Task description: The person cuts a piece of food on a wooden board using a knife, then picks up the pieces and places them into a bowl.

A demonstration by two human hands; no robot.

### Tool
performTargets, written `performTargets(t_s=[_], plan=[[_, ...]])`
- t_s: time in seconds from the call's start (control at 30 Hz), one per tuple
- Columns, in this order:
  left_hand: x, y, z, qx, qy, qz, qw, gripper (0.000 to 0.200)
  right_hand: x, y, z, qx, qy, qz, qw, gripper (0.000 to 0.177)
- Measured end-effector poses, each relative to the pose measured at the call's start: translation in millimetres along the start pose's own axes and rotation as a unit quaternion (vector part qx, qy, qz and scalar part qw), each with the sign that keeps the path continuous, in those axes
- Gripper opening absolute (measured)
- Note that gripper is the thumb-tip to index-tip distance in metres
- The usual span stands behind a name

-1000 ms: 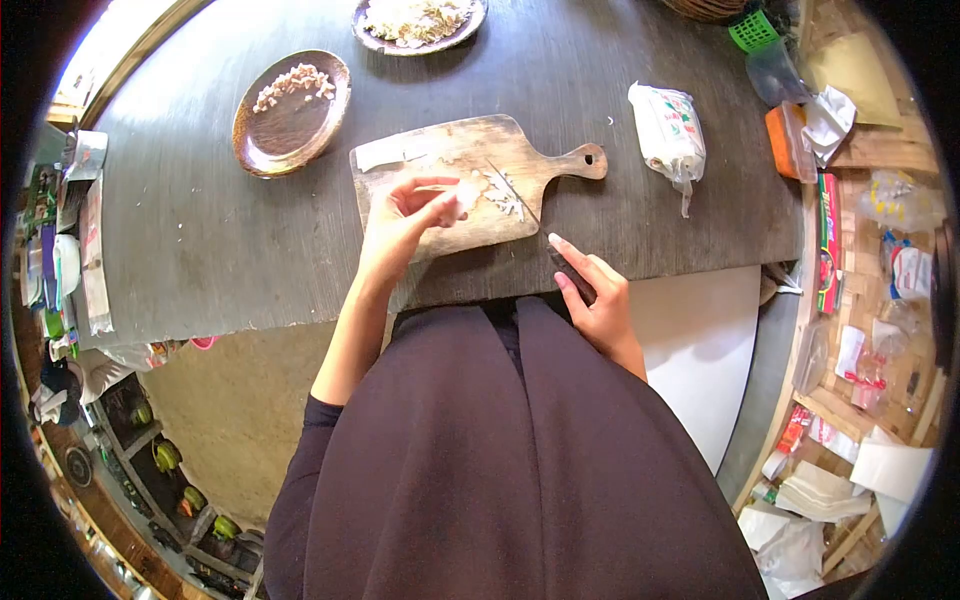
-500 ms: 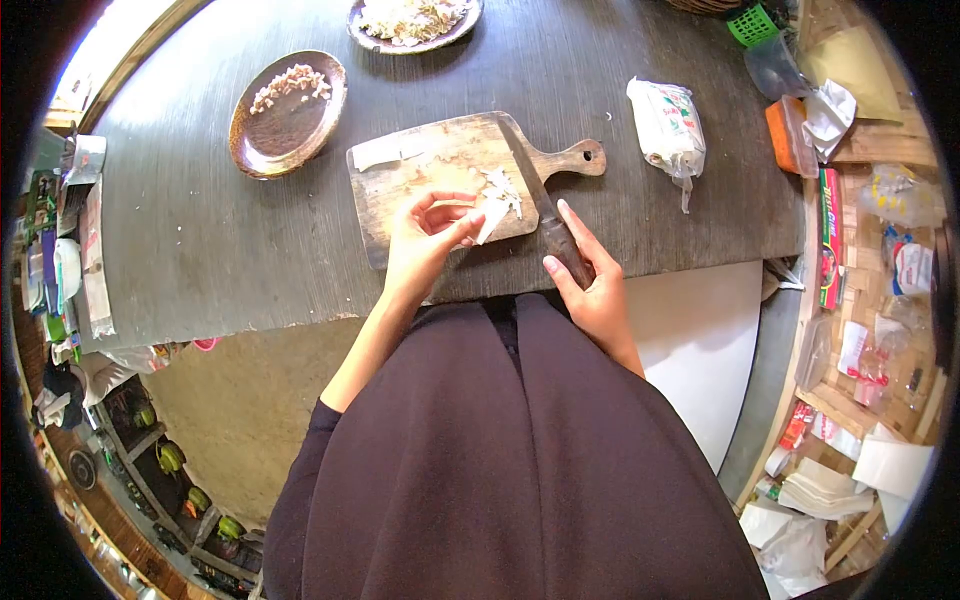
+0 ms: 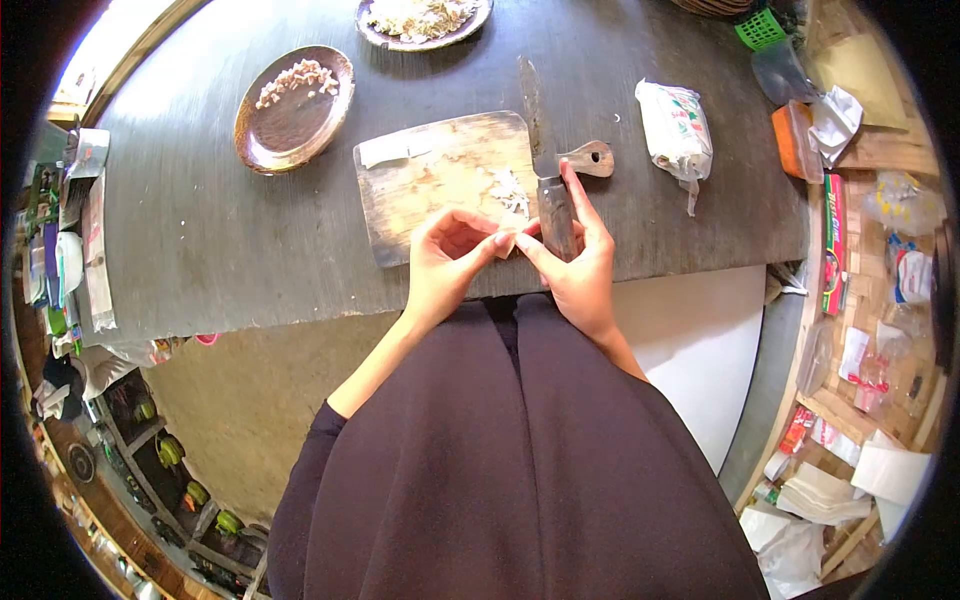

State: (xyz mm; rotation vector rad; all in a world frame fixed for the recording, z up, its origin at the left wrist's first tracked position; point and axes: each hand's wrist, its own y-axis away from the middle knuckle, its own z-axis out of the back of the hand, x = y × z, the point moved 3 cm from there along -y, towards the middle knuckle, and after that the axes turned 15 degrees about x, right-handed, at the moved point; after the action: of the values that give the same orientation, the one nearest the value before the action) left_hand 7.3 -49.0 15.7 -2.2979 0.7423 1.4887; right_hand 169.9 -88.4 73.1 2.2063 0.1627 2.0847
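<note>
My left hand [image 3: 442, 262] pinches a small pale piece [image 3: 508, 244] between thumb and fingers, over the near edge of the wooden cutting board [image 3: 400, 205]. My right hand [image 3: 585, 270] grips a knife [image 3: 556, 215] by its dark handle, blade pointing away from me across the board's handle. The right thumb meets the pale piece at the left fingertips. White slivers [image 3: 511, 190] lie on the board just beyond my hands. At its far left corner rests a larger whitish piece [image 3: 393, 150], flat on the wood.
A brown oval plate [image 3: 290, 140] with chopped pinkish bits stands beyond the board to the left. Another plate [image 3: 413, 46] heaped with pale shreds is at the back. To the right lies a white plastic packet [image 3: 676, 130]; an orange container [image 3: 793, 143] sits near the table's right edge.
My right hand has turned the knife more upright and off the board's surface, its thumb moving left to the pale piece. My left hand has shifted slightly right and nearer to me.
</note>
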Motion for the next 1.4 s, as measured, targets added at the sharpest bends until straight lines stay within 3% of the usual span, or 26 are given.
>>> performTargets(t_s=[0.3, 0.5, 0.53, 0.57, 0.6, 0.7, 0.73, 0.8, 0.93, 1.0, 1.1, 1.2, 1.4], plan=[[-2.6, 1.7, -4.8, -0.060, 0.039, -0.050, 0.996, 0.018, -6.2, -5.6, -9.0, 0.013, 0.001, 0.063, 0.998, 0.096], [-4.3, -2.2, -3.5, -0.035, -0.091, -0.017, 0.995, 0.025, -0.3, -2.6, -8.9, 0.003, -0.017, 0.004, 1.000, 0.097], [-17.8, -6.4, -3.4, -0.034, -0.288, -0.107, 0.951, 0.029, -1.2, -2.9, -8.2, 0.002, -0.017, 0.004, 1.000, 0.097], [-30.1, -7.7, -9.0, -0.032, -0.472, -0.192, 0.860, 0.033, -2.2, -3.7, -7.8, 0.010, -0.034, 0.017, 0.999, 0.097], [-37.0, -7.4, -11.8, -0.019, -0.427, -0.179, 0.886, 0.036, -2.6, -4.3, -7.4, 0.018, -0.051, 0.029, 0.998, 0.098], [-34.0, -11.5, -5.2, 0.060, -0.431, -0.184, 0.881, 0.034, 0.8, -5.4, -5.6, 0.024, -0.060, 0.035, 0.997, 0.098], [-33.2, -9.7, -5.8, 0.060, -0.432, -0.183, 0.881, 0.034, 5.7, -4.6, -5.2, 0.024, -0.060, 0.035, 0.997, 0.098], [-26.7, -6.2, -4.9, 0.058, -0.361, -0.095, 0.926, 0.032, 14.9, -2.6, -5.0, 0.034, -0.093, 0.014, 0.995, 0.097], [-12.9, -3.2, -7.7, 0.054, -0.301, -0.088, 0.948, 0.029, 14.1, -4.0, -3.0, 0.021, -0.071, 0.006, 0.997, 0.097], [-4.8, -0.7, -8.5, 0.017, -0.135, -0.018, 0.991, 0.030, 12.6, -3.9, -3.4, 0.018, -0.072, 0.018, 0.997, 0.098], [-4.0, -3.6, -14.1, -0.007, -0.025, -0.020, 0.999, 0.031, 6.9, -5.7, -5.9, 0.007, -0.005, 0.067, 0.998, 0.098], [-0.6, -5.1, -13.4, -0.019, -0.001, -0.006, 1.000, 0.030, 7.7, -5.0, -4.1, -0.011, -0.007, 0.024, 1.000, 0.095], [4.4, -4.5, -11.8, -0.018, 0.047, 0.007, 0.999, 0.029, 6.0, -6.5, -2.5, -0.065, 0.030, 0.046, 0.996, 0.092]])
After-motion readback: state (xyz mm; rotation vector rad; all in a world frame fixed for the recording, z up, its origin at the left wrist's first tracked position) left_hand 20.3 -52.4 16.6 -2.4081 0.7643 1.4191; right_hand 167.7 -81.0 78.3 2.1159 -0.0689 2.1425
